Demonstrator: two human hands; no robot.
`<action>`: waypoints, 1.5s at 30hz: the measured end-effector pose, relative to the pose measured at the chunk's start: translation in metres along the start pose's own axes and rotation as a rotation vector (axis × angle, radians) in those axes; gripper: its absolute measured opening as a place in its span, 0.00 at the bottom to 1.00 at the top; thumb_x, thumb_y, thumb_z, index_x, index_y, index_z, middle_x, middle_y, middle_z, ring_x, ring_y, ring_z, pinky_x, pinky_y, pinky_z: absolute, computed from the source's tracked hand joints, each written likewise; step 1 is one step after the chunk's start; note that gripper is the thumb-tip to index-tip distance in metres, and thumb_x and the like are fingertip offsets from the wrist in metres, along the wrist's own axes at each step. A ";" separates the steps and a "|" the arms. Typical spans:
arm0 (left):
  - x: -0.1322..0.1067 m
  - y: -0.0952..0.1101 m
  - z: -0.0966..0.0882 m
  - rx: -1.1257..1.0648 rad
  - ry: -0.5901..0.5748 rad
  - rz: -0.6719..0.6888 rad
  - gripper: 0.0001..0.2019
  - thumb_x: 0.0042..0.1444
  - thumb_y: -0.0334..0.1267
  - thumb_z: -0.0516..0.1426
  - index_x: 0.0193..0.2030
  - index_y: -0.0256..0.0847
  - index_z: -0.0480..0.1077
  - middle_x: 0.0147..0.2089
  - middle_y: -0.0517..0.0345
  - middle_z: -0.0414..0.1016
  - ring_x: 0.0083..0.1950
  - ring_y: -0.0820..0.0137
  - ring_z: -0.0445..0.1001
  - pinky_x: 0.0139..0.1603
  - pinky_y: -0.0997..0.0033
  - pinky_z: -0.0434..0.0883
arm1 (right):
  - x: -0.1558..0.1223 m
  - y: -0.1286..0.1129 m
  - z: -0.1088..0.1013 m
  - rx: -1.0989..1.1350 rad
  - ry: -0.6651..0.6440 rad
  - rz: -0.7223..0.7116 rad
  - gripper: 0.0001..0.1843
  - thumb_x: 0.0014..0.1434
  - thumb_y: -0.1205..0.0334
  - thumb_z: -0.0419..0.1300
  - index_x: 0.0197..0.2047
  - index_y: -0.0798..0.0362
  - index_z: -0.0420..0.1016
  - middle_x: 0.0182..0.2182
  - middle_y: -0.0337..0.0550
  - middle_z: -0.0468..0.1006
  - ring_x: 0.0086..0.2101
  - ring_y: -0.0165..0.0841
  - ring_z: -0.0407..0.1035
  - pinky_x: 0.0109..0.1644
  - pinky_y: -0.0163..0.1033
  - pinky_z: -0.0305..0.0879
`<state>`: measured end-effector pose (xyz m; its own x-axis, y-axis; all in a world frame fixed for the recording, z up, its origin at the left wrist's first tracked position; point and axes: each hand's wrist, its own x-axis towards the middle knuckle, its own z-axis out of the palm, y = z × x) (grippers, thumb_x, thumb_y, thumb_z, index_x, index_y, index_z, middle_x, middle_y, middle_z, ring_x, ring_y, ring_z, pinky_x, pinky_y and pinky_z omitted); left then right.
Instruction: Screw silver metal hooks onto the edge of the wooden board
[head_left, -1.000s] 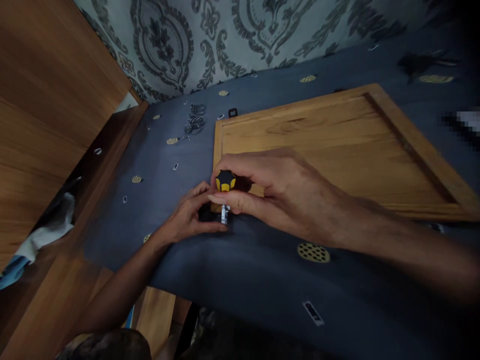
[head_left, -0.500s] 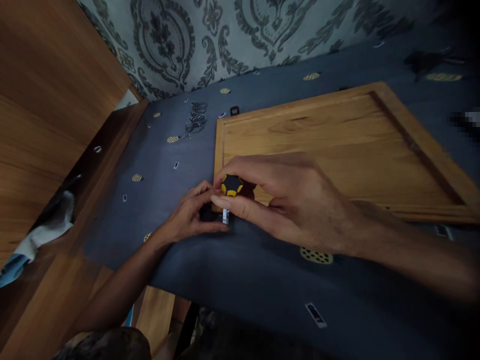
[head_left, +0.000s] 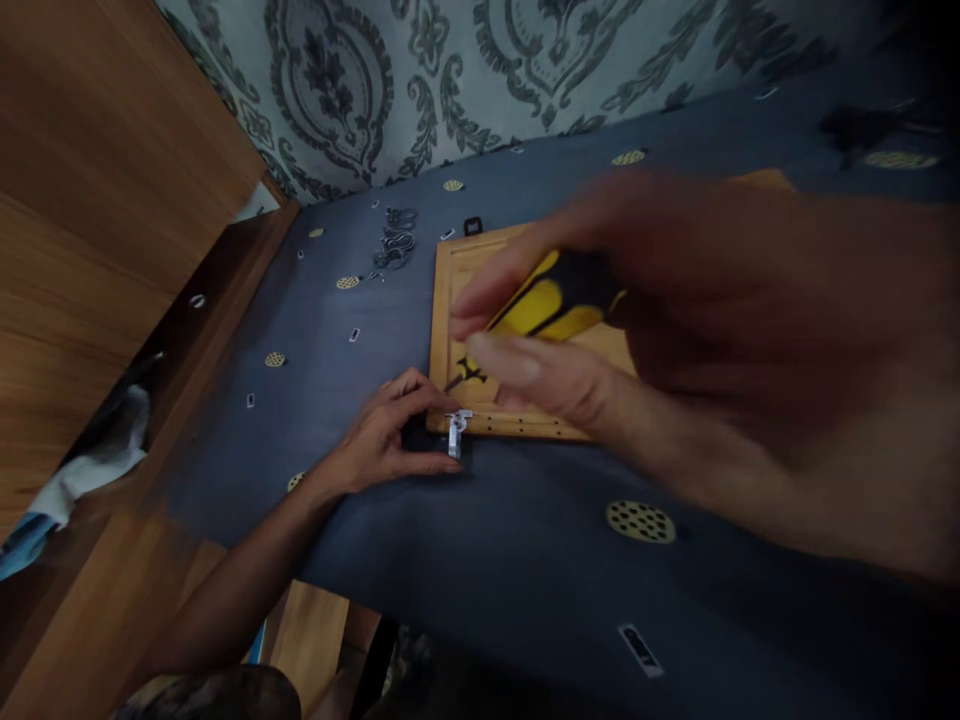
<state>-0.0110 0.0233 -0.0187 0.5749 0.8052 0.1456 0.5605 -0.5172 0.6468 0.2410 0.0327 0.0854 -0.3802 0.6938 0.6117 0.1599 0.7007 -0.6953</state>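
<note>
My right hand (head_left: 675, 380), large and smeared by motion, is closed round the yellow and black handle of a screwdriver (head_left: 541, 305). The screwdriver is tilted, its dark shaft pointing down and left toward the near left corner of a wooden cabinet door (head_left: 510, 385). At that corner sits a small silver metal hinge (head_left: 455, 432). My left hand (head_left: 394, 430) pinches the hinge between thumb and fingers, against the door's edge. Several dark holes run along the near edge of the door, right of the hinge. My right hand covers much of the door.
The door lies on a blue cloth (head_left: 315, 300) with a pineapple print. Beyond its far left corner are a small black piece (head_left: 472, 227) and a small tangled heap (head_left: 396, 238). A wooden cabinet (head_left: 90, 200) stands at left, with a white and blue cloth (head_left: 90, 480) beside it.
My right hand has lifted and come closer to the camera with the screwdriver, which has gone from upright to tilted. The hinge and door corner now show more. My left hand stays at the hinge.
</note>
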 end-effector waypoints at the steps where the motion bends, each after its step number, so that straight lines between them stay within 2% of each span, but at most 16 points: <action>1: 0.000 0.001 -0.001 -0.008 0.004 0.010 0.28 0.56 0.61 0.66 0.55 0.42 0.76 0.47 0.52 0.72 0.50 0.59 0.74 0.51 0.60 0.74 | -0.002 0.003 0.001 0.000 0.070 -0.023 0.07 0.67 0.53 0.66 0.40 0.46 0.78 0.29 0.34 0.79 0.28 0.32 0.76 0.32 0.39 0.71; 2: 0.001 0.001 -0.001 -0.016 0.007 0.021 0.28 0.57 0.61 0.66 0.54 0.42 0.76 0.47 0.52 0.72 0.50 0.60 0.74 0.50 0.60 0.74 | -0.005 0.008 0.002 -0.002 0.094 -0.023 0.07 0.67 0.54 0.66 0.39 0.46 0.77 0.28 0.33 0.78 0.26 0.31 0.75 0.31 0.39 0.70; 7: 0.001 0.002 -0.002 -0.036 0.005 0.042 0.28 0.57 0.60 0.66 0.55 0.42 0.75 0.47 0.51 0.72 0.50 0.60 0.74 0.51 0.61 0.72 | -0.018 0.027 0.012 0.060 0.024 0.093 0.09 0.66 0.56 0.67 0.36 0.49 0.75 0.30 0.34 0.79 0.24 0.29 0.74 0.28 0.38 0.68; 17: -0.001 0.000 0.000 0.008 0.017 0.052 0.29 0.58 0.63 0.64 0.56 0.45 0.75 0.45 0.54 0.72 0.45 0.63 0.73 0.45 0.63 0.72 | -0.020 0.030 0.018 0.144 -0.049 0.154 0.12 0.68 0.52 0.65 0.37 0.51 0.75 0.29 0.36 0.78 0.23 0.27 0.71 0.26 0.36 0.67; 28: -0.002 -0.002 0.001 0.025 0.037 0.087 0.28 0.59 0.62 0.63 0.56 0.44 0.75 0.46 0.54 0.73 0.46 0.62 0.74 0.44 0.64 0.72 | -0.022 0.030 0.017 0.061 -0.093 0.085 0.09 0.69 0.55 0.63 0.40 0.51 0.74 0.30 0.36 0.80 0.26 0.29 0.73 0.27 0.35 0.65; 31: -0.001 -0.002 0.002 0.020 0.030 0.077 0.27 0.58 0.62 0.64 0.55 0.44 0.75 0.46 0.53 0.73 0.47 0.61 0.74 0.47 0.62 0.73 | -0.021 0.028 0.016 0.026 -0.150 0.031 0.07 0.71 0.58 0.62 0.42 0.52 0.75 0.32 0.38 0.81 0.30 0.31 0.74 0.31 0.37 0.68; 34: -0.001 0.000 0.001 -0.001 0.004 0.038 0.28 0.58 0.59 0.66 0.58 0.44 0.74 0.48 0.53 0.73 0.50 0.60 0.74 0.50 0.59 0.73 | -0.019 0.025 0.014 0.020 -0.216 -0.020 0.10 0.72 0.58 0.59 0.40 0.53 0.75 0.34 0.41 0.82 0.32 0.32 0.74 0.33 0.39 0.70; 40: -0.002 0.002 0.001 -0.027 0.010 0.026 0.26 0.58 0.56 0.67 0.58 0.44 0.74 0.47 0.53 0.73 0.48 0.60 0.74 0.49 0.60 0.74 | -0.015 0.022 0.009 0.011 -0.330 -0.012 0.10 0.73 0.58 0.57 0.40 0.51 0.74 0.35 0.42 0.81 0.33 0.32 0.73 0.35 0.38 0.67; 45: -0.001 -0.004 0.003 -0.037 0.004 0.027 0.28 0.57 0.58 0.67 0.58 0.44 0.75 0.50 0.52 0.73 0.52 0.59 0.73 0.54 0.58 0.74 | -0.013 0.021 0.009 0.013 -0.324 0.000 0.11 0.73 0.56 0.57 0.41 0.52 0.75 0.30 0.39 0.77 0.28 0.30 0.70 0.29 0.38 0.62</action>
<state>-0.0123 0.0232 -0.0236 0.5872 0.7921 0.1667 0.5224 -0.5281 0.6696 0.2406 0.0370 0.0594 -0.6506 0.6033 0.4612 0.1491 0.6970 -0.7014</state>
